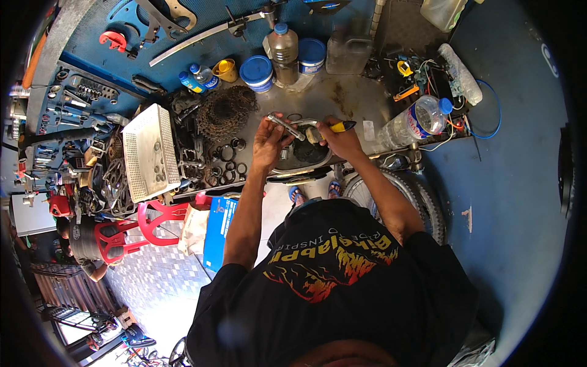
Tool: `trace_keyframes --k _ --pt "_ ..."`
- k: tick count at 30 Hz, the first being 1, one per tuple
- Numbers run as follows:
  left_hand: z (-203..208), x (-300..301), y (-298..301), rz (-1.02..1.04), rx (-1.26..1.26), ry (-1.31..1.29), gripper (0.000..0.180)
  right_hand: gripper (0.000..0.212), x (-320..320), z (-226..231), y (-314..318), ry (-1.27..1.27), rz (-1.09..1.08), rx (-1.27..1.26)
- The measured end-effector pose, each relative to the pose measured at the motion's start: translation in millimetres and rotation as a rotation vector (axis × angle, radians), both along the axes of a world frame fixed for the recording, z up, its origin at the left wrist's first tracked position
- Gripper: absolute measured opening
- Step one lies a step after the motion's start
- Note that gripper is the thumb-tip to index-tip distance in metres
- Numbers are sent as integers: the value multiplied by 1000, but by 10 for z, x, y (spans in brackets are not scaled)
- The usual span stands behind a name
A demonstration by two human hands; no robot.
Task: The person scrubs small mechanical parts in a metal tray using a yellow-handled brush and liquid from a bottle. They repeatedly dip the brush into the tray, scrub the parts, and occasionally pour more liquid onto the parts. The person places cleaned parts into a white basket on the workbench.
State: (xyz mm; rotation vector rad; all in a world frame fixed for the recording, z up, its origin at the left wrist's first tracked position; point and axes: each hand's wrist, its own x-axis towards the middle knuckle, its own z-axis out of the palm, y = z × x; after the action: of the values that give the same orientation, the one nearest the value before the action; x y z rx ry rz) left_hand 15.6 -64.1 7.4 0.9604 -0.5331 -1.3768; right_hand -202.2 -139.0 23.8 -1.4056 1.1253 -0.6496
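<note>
My left hand (pixel 267 142) is closed around a slim silver metal part (pixel 292 131), shaped like a short rod, which slants down to the right. My right hand (pixel 338 143) grips a brush with a yellow and black handle (pixel 343 126). The pale head of the brush is close to the far end of the metal part; whether they touch I cannot tell. Both hands are over a metal basin (pixel 319 169) with dark contents at the bench's front edge. A dark ring (pixel 295 116) lies just behind the basin.
Bike cassettes (pixel 227 110) and several black rings (pixel 227 160) lie left, beside a white perforated basket (pixel 147 153). Blue tubs (pixel 256 74) and a brown-filled bottle (pixel 284 52) stand behind. A clear bottle (pixel 403 125) lies right. A bicycle wheel (pixel 428 199) stands below the bench.
</note>
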Motion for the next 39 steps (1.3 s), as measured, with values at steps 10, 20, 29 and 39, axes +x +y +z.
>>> trace_keyframes --k 10,20,29,39 --pt "416 -7 -80 -2 -127 -163 31 31 -234 -82 113 76 -52 150" --pt "1110 -503 68 208 -773 -1528 39 36 -498 -150 256 84 -105 -36" --pt "805 40 18 128 -330 -1207 31 36 -553 -181 214 252 -26 -117" --pt "918 3327 1165 591 347 -1531 38 32 -478 -26 298 224 -36 -140"
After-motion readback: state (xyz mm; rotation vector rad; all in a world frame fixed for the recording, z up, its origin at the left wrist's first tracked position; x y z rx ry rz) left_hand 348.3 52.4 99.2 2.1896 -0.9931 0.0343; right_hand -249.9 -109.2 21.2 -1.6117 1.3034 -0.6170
